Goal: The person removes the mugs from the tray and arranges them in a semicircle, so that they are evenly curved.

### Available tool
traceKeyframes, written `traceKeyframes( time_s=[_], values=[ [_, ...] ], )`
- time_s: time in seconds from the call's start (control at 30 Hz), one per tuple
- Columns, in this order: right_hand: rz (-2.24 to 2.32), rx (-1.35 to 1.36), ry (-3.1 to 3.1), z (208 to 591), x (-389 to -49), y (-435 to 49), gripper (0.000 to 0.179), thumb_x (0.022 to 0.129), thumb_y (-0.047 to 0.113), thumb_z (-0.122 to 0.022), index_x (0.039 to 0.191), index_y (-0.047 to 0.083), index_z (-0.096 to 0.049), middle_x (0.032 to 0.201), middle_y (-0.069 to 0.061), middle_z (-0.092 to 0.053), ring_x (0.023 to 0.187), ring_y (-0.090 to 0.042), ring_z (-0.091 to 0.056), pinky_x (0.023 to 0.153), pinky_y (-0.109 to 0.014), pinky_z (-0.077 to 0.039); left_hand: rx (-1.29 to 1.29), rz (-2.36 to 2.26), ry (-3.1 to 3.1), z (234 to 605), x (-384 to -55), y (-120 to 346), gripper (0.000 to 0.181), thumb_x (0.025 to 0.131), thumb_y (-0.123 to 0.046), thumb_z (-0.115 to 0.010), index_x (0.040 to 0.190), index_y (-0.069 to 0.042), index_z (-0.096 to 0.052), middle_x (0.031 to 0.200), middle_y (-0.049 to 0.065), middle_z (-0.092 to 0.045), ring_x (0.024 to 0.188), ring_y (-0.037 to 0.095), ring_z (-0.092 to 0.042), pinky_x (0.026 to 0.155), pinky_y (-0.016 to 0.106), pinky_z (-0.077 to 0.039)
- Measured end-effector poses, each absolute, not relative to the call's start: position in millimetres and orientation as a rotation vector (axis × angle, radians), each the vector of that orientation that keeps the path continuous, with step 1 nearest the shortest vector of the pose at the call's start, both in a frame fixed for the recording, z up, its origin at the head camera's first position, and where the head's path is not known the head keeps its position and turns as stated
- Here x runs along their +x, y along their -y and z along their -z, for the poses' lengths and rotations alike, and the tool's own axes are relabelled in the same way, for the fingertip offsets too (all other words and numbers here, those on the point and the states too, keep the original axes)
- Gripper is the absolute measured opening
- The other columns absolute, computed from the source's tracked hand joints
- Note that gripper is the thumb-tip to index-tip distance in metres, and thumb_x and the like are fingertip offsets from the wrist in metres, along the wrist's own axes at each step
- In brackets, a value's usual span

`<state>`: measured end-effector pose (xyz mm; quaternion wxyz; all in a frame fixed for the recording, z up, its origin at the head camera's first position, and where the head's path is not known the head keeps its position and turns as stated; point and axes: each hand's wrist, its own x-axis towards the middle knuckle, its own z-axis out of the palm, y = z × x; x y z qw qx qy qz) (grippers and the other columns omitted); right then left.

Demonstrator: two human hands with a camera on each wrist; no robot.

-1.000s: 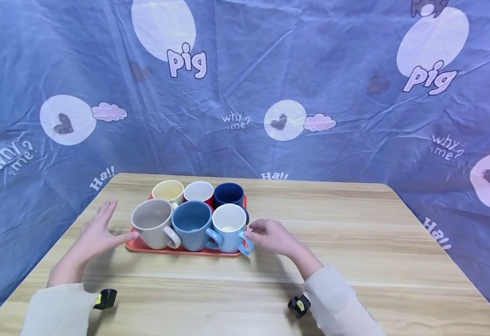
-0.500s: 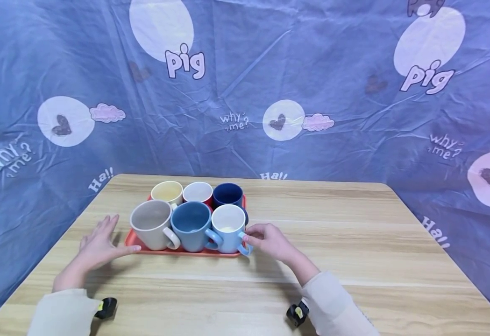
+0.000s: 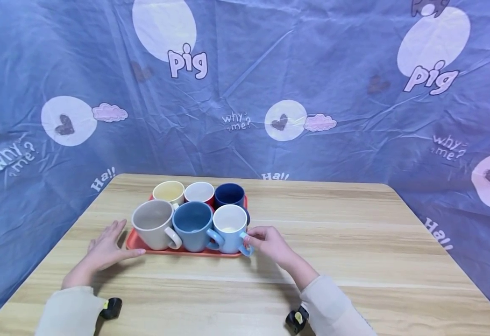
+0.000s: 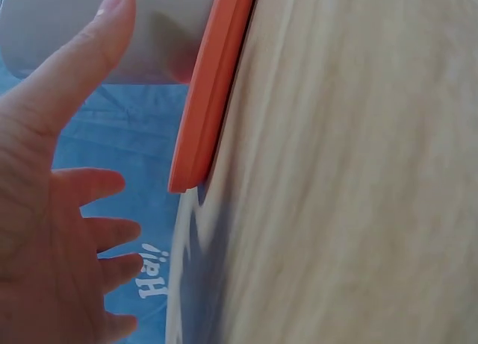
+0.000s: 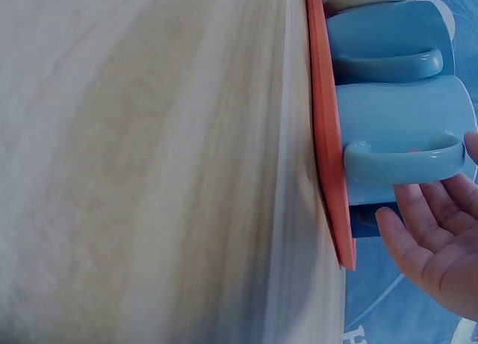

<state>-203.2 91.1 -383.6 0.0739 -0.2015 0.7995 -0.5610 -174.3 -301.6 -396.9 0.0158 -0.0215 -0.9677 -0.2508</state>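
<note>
On an orange-red tray [image 3: 133, 242] stand two rows of mugs, all upright. The front row has a grey mug [image 3: 154, 231], a teal-blue mug [image 3: 192, 231] and a light blue mug [image 3: 229, 238] with a white inside. My right hand [image 3: 273, 245] pinches the light blue mug's handle [image 5: 403, 165]; one fingertip shows through its loop in the right wrist view. At the tray's front left corner, my left hand [image 3: 105, 252] spreads its fingers, its thumb in front of the grey mug in the left wrist view. Whether that thumb touches anything I cannot tell.
Behind stand a pale yellow mug [image 3: 168, 191], a red mug [image 3: 199, 191] with a white inside, and a dark blue mug [image 3: 230, 193]. The wooden table [image 3: 354, 242] extends right of the tray. A blue printed cloth [image 3: 245, 84] hangs behind.
My left hand has come down and to the right, from beside the grey mug toward the tray's front left corner. My right hand has shifted slightly downward at the light blue mug's handle.
</note>
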Motion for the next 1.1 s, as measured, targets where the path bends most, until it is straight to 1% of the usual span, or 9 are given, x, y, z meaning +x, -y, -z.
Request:
traceKeyframes(
  time_s=[0.07,0.17,0.3,0.4,0.6,0.73,0.97,1.1],
  values=[
    [1.721,-0.581,-2.375,383,-202,-90,0.017,0.082,0.007,-0.057,0.088,-0.008,-0.062,0.077,-0.016,-0.062,0.075,-0.020,-0.057,0.066,-0.026,-0.045,-0.069,0.802,3.004,398,-175,302,0.106,0.063,-0.052,-0.068,0.133,0.009,-0.016,0.132,0.036,-0.012,0.118,0.051,-0.008,0.083,0.069,-0.002],
    [1.771,-0.558,-2.327,382,-201,-89,0.017,0.082,0.005,-0.056,0.088,-0.011,-0.061,0.075,-0.017,-0.061,0.074,-0.019,-0.056,0.066,-0.025,-0.044,-0.070,0.818,3.007,401,-176,303,0.104,0.063,-0.051,-0.068,0.132,0.009,-0.019,0.132,0.036,-0.014,0.118,0.051,-0.009,0.083,0.069,-0.002],
    [1.814,-0.543,-2.276,382,-200,-88,0.019,0.083,0.003,-0.055,0.088,-0.014,-0.060,0.072,-0.015,-0.060,0.072,-0.016,-0.055,0.067,-0.025,-0.044,-0.059,0.833,3.015,404,-177,305,0.102,0.064,-0.049,-0.068,0.132,0.009,-0.020,0.132,0.035,-0.015,0.118,0.050,-0.010,0.083,0.069,-0.001],
    [1.814,-0.510,-2.273,382,-199,-87,0.019,0.083,0.004,-0.056,0.087,-0.014,-0.060,0.073,-0.014,-0.061,0.072,-0.015,-0.055,0.069,-0.025,-0.044,-0.057,0.852,3.013,406,-178,306,0.101,0.064,-0.048,-0.069,0.132,0.008,-0.021,0.132,0.035,-0.016,0.118,0.051,-0.010,0.082,0.070,-0.001],
    [1.814,-0.457,-2.267,383,-199,-85,0.021,0.083,0.007,-0.056,0.086,-0.013,-0.060,0.074,-0.013,-0.062,0.073,-0.014,-0.056,0.072,-0.027,-0.044,-0.046,0.889,3.019,409,-177,307,0.099,0.065,-0.048,-0.068,0.133,0.006,-0.020,0.132,0.035,-0.016,0.117,0.053,-0.007,0.082,0.070,0.000],
    [1.830,-0.449,-2.243,385,-200,-87,0.021,0.083,0.007,-0.056,0.087,-0.013,-0.060,0.075,-0.013,-0.062,0.073,-0.014,-0.056,0.072,-0.028,-0.045,-0.035,0.886,3.020,411,-178,306,0.099,0.065,-0.050,-0.067,0.134,0.004,-0.020,0.132,0.035,-0.015,0.118,0.053,-0.005,0.082,0.069,0.003],
    [1.884,-0.427,-2.173,388,-199,-87,0.022,0.083,0.006,-0.055,0.086,-0.015,-0.059,0.073,-0.011,-0.062,0.072,-0.015,-0.056,0.071,-0.029,-0.046,-0.012,0.913,3.013,416,-181,304,0.098,0.065,-0.053,-0.065,0.136,-0.002,-0.020,0.132,0.035,-0.011,0.119,0.051,0.000,0.082,0.068,0.009],
    [1.929,-0.397,-2.119,388,-199,-86,0.021,0.083,0.004,-0.055,0.087,-0.017,-0.057,0.071,-0.009,-0.062,0.069,-0.014,-0.056,0.071,-0.030,-0.046,-0.004,0.908,3.009,419,-181,304,0.098,0.066,-0.053,-0.065,0.136,-0.002,-0.021,0.132,0.036,-0.011,0.119,0.052,0.001,0.082,0.068,0.011]
  ],
)
